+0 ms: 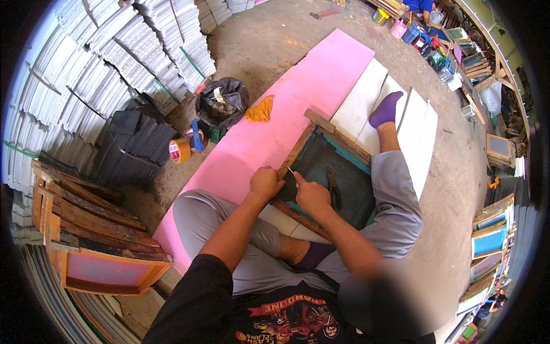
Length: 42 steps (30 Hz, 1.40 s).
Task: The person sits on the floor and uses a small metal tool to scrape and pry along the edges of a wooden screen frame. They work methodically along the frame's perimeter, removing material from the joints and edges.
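I read this as edge work on the wooden screen-printing frame (321, 172), which lies flat across my lap with its dark teal mesh up. My left hand (265, 182) is closed in a fist over the frame's near-left rail, pinning it. My right hand (312, 195), just beside it over the mesh, pinches a thin pale sliver (290, 170) whose tip meets the rail; I cannot tell what tool it is. Next, I judge, comes a steady draw along that rail without tearing mesh.
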Available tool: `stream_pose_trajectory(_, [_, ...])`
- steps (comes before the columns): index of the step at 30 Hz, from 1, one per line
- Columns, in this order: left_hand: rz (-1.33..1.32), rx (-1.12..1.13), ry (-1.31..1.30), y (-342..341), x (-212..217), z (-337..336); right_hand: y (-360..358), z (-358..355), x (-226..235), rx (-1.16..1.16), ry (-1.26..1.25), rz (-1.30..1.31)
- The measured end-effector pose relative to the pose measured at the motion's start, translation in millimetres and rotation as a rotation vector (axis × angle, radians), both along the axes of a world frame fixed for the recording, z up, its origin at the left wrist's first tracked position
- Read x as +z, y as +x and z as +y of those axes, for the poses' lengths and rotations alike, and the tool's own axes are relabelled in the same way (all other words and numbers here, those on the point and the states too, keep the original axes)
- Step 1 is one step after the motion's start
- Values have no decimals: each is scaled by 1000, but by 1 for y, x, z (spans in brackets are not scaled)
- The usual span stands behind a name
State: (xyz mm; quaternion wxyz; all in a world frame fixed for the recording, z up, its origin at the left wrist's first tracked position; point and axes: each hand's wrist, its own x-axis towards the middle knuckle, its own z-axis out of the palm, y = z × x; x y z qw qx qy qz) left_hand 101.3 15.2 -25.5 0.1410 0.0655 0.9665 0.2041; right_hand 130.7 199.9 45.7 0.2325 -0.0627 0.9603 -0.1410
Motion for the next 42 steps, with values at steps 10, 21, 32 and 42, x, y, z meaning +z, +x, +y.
stream_pose_trajectory(10, [60,0,37,3,-4,0,6,-7,-1,-12,40,-84])
stream_pose_trajectory(21, [5,24,10,2,15,2,13,6,-50,-91,-240,143])
stream_pose_trajectory(32, [-23,0,31,0,12,1,-8,22,-53,-406,-834,-225])
stream_pose_trajectory(42, [27,64,60,4,0,0,10,7,0,-122,-136,-13])
